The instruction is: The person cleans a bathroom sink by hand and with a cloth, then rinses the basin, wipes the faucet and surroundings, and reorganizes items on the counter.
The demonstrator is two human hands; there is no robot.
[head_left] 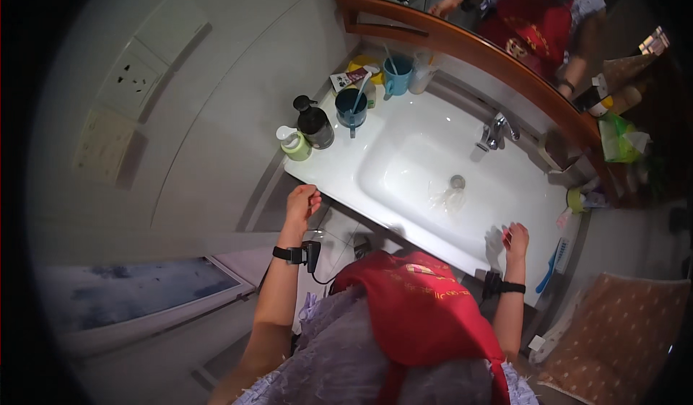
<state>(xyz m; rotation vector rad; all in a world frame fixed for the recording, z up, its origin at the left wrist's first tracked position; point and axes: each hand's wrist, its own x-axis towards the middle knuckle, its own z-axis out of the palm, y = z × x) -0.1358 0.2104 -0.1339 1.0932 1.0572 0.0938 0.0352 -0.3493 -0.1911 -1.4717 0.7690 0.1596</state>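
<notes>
Loosely bent, the fingers of my left hand [302, 203] hang at the front left edge of the white sink counter [328, 188], with nothing visible in them. My right hand [515, 240] is over the basin's front right side, its fingers slightly apart and a small reddish patch at the fingertips. I cannot make out any object there. In the white washbasin [404, 156], a pale, see-through streaky patch [449, 199] lies beside the round drain [457, 181]; whether it is water is unclear. A chrome faucet [497, 132] stands at the back. Both wrists wear black straps.
At the back left stand a green-and-white bottle [294, 144], a dark pump bottle [315, 123], a dark blue mug [351, 107] and a light blue mug [398, 76]. A blue toothbrush [546, 273] lies at right. A wood-framed mirror [462, 33] overhangs the back.
</notes>
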